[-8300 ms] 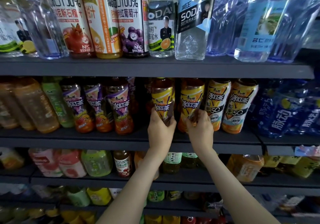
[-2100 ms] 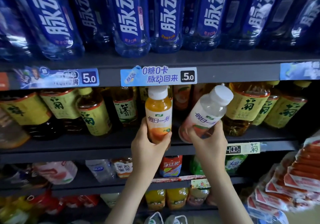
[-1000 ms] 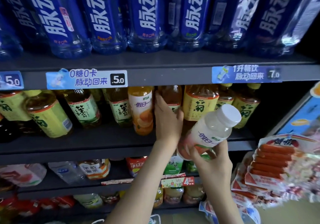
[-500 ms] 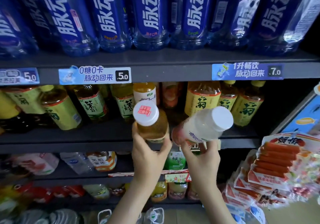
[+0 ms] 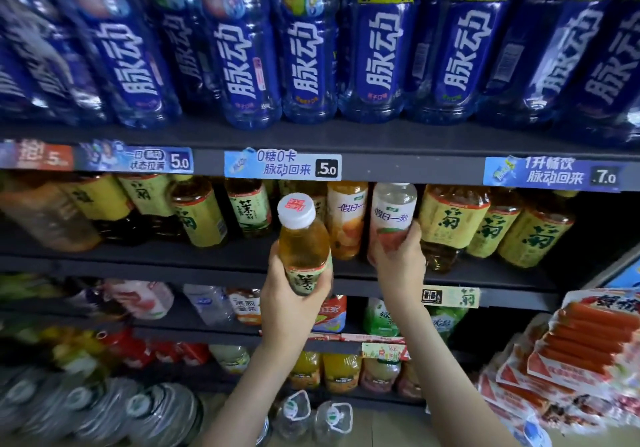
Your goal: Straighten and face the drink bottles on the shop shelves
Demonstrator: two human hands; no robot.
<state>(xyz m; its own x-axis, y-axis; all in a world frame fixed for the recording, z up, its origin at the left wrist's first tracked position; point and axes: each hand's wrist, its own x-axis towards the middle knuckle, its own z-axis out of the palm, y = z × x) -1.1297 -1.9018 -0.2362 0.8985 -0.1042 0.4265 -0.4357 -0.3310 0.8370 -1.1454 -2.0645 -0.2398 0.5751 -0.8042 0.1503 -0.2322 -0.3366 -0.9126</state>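
My left hand (image 5: 292, 303) grips an amber tea bottle (image 5: 304, 244) with a white cap and green label, held out in front of the middle shelf (image 5: 173, 264) and tilted towards me. My right hand (image 5: 398, 261) holds the lower part of a pale peach drink bottle (image 5: 393, 214) that stands upright on that shelf, label facing out. Just left of it stands an orange juice bottle (image 5: 346, 219) of the same brand.
Yellow-labelled tea bottles (image 5: 453, 219) fill the shelf on both sides. Big blue bottles (image 5: 377, 41) line the shelf above, with price tags (image 5: 282, 166) on its edge. Lower shelves hold more drinks. Packs of sausages (image 5: 585, 346) hang at the right.
My right hand has stood the peach bottle upright on the shelf beside the orange one. My left hand still holds the tea bottle out in front of the shelf.
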